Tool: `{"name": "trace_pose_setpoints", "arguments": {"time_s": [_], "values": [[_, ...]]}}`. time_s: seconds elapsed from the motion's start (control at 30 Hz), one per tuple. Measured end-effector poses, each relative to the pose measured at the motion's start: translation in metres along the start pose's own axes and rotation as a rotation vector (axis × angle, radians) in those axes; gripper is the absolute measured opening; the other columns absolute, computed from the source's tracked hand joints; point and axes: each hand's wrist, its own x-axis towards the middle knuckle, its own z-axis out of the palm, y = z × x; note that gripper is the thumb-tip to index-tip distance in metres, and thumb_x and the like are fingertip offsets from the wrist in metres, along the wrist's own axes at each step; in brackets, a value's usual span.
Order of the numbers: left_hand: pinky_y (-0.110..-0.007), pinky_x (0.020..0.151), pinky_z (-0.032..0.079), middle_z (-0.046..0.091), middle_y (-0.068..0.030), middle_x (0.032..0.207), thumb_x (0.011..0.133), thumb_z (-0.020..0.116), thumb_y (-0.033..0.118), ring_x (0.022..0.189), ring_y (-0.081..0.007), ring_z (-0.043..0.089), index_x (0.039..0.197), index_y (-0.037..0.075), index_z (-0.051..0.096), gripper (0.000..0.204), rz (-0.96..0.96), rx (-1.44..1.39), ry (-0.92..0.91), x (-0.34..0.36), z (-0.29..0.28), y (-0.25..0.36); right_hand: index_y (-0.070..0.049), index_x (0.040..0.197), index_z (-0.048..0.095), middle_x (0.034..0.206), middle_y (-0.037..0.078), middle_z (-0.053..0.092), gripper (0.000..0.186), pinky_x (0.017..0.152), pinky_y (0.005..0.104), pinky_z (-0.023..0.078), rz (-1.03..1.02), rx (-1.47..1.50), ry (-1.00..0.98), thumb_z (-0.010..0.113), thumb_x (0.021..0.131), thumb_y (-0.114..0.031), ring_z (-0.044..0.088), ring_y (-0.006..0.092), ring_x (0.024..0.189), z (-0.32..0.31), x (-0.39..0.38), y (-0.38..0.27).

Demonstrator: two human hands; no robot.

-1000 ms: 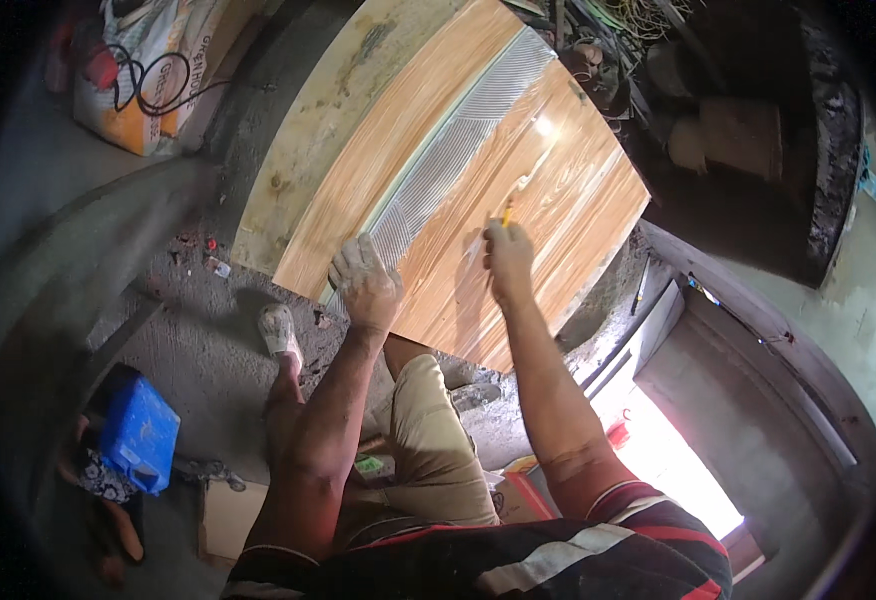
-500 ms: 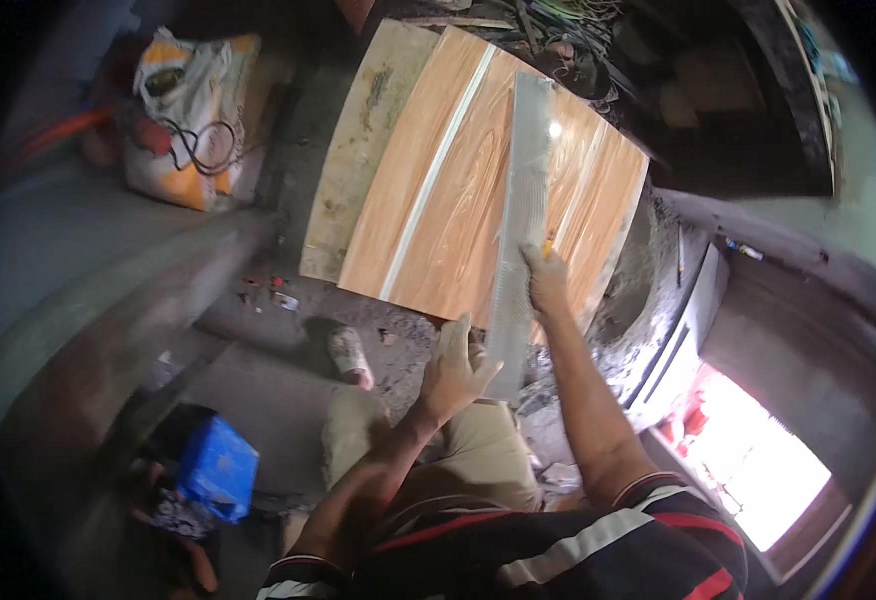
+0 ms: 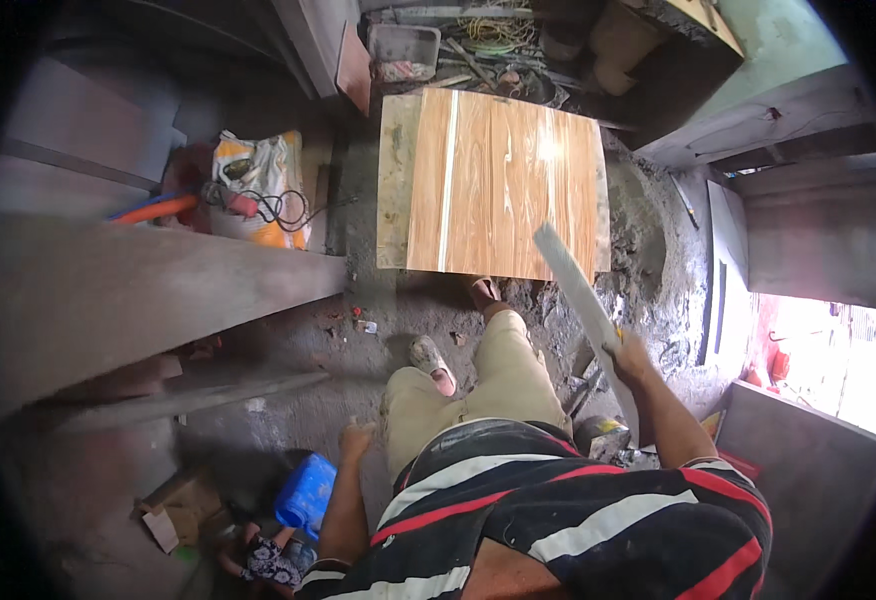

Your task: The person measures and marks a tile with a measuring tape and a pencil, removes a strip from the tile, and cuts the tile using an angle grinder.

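My right hand [image 3: 632, 360] grips a long, narrow grey tile strip [image 3: 580, 292] near its middle. The strip slants, its far end in front of the near edge of a glossy wood-patterned tile panel [image 3: 488, 200] and its near end beside my shirt. A small yellow thing [image 3: 618, 333] shows at my right fingers; its kind cannot be made out. My left hand [image 3: 357, 438] is away from the strip, beside my left thigh, with slightly bent fingers and nothing visible in it. The panel lies on a larger stained board [image 3: 394, 190].
A white and orange sack [image 3: 283, 190] with a corded tool stands at left, behind a grey ledge [image 3: 158, 290]. Another person [image 3: 276, 560] is low at lower left, by a blue container [image 3: 306, 492]. Tangled wires [image 3: 498, 35] and a grey tub [image 3: 405, 50] lie beyond the panel.
The strip has come off the panel toward me and to the right, held in my right hand. My left hand has left the strip's near end and swung left. The view has shifted.
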Motion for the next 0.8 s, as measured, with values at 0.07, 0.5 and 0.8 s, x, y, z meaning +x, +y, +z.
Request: {"name": "trace_pose_setpoints", "arguments": {"time_s": [0.07, 0.5, 0.8], "values": [[-0.051, 0.097, 0.052, 0.065, -0.0317, 0.126, 0.082, 0.071, 0.049, 0.116, -0.0471, 0.064, 0.127, -0.002, 0.066, 0.068, 0.005, 0.016, -0.056, -0.003, -0.015, -0.014, -0.001, 0.107, 0.072, 0.098, 0.029, 0.072, 0.038, 0.082, 0.0525, 0.053, 0.023, -0.043, 0.026, 0.075, 0.085, -0.032, 0.07, 0.0469, 0.093, 0.016, -0.048, 0.026], [-0.051, 0.077, 0.055, 0.075, -0.0198, 0.095, 0.086, 0.074, 0.034, 0.086, -0.0407, 0.069, 0.102, 0.001, 0.073, 0.037, -0.248, -0.414, 0.244, -0.023, 0.004, -0.082, -0.006, 0.112, 0.073, 0.098, 0.027, 0.073, 0.046, 0.083, 0.0539, 0.053, -0.195, -0.242, -0.186, 0.07, 0.087, -0.044, 0.07, 0.0466, 0.095, 0.022, -0.125, 0.029], [-0.05, 0.098, 0.052, 0.055, -0.0279, 0.142, 0.079, 0.088, 0.044, 0.132, -0.035, 0.055, 0.161, -0.008, 0.011, 0.124, 0.053, -0.872, -0.15, -0.063, -0.08, 0.231, 0.0, 0.101, 0.073, 0.084, 0.024, 0.073, 0.036, 0.074, 0.0484, 0.056, -0.344, -0.102, -0.185, 0.067, 0.086, -0.033, 0.072, 0.0421, 0.079, -0.023, -0.123, -0.06]]}}
